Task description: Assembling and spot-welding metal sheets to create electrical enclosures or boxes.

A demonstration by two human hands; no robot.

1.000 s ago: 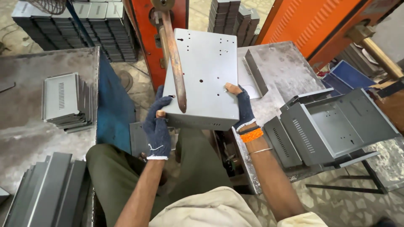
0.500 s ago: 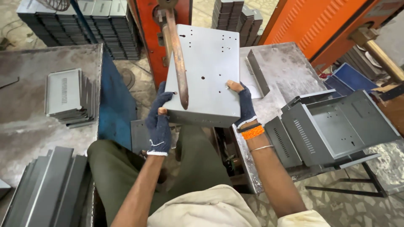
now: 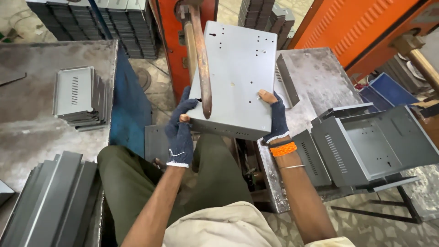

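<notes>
The person is sitting at a spot-welding machine and is holding a grey sheet-metal housing (image 3: 238,77) flat under the copper electrode arm (image 3: 201,59), whose tip is coming down near the housing's front left corner. The left hand (image 3: 179,132), in a dark knit glove, is wrapping around that corner with its fingers closed on the front lip, probably so the panel is staying level right where the tip is meeting it. The right hand (image 3: 274,116), gloved as well with bare fingertips, is clamping the front right corner, thumb lying on top and the other fingers hidden beneath the edge; an orange wristband (image 3: 282,149) is sitting just behind it. Gripping both near corners is keeping the fingers away from the electrode (and letting the sheet slide sideways).

Finished-looking open casings (image 3: 379,146) are lying on the desk (image 3: 320,82) to the right, within easy reach of that hand. On the left desk (image 3: 27,114) a stack of vented panels (image 3: 77,98) is waiting, with long folded strips (image 3: 50,206) nearer the person's knee.
</notes>
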